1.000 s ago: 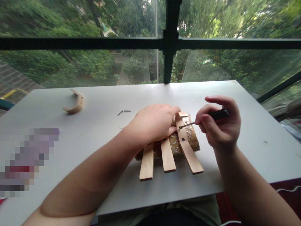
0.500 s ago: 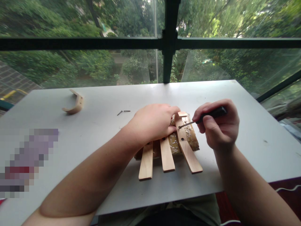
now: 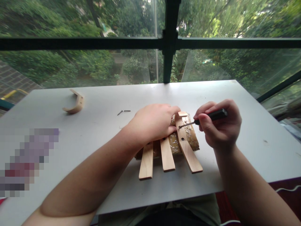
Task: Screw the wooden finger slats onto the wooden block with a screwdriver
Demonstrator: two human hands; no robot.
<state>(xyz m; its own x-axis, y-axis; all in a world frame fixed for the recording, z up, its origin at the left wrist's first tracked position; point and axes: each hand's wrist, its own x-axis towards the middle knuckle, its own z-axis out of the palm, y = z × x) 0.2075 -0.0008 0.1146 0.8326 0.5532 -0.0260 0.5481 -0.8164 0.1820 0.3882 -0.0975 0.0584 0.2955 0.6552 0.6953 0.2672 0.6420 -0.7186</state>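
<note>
My right hand (image 3: 221, 125) is closed around the black handle of a screwdriver (image 3: 191, 123). Its tip meets the upper hole of the rightmost curved wooden hook (image 3: 187, 153), where a screw seems to sit; a dark lower hole also shows. Against that hook's left edge, my left hand (image 3: 155, 121) presses with thumb and forefinger, bracing it on a brown, tape-wrapped block (image 3: 194, 138). Partly under this hand lie a middle wooden hook (image 3: 168, 158) and a left wooden hook (image 3: 146, 164); their upper parts are hidden.
Two loose screws (image 3: 124, 111) lie left of my hands on the white table (image 3: 103, 100). A separate curved wooden hook (image 3: 76, 106) rests at the far left. Nearer is a blurred-out purple item (image 3: 35, 150). The window frame (image 3: 167, 59) rises behind the table.
My right hand has shifted slightly right and its fingers have changed position on the screwdriver handle. The tip stays at the upper hole. My left hand and the wooden hooks look unmoved.
</note>
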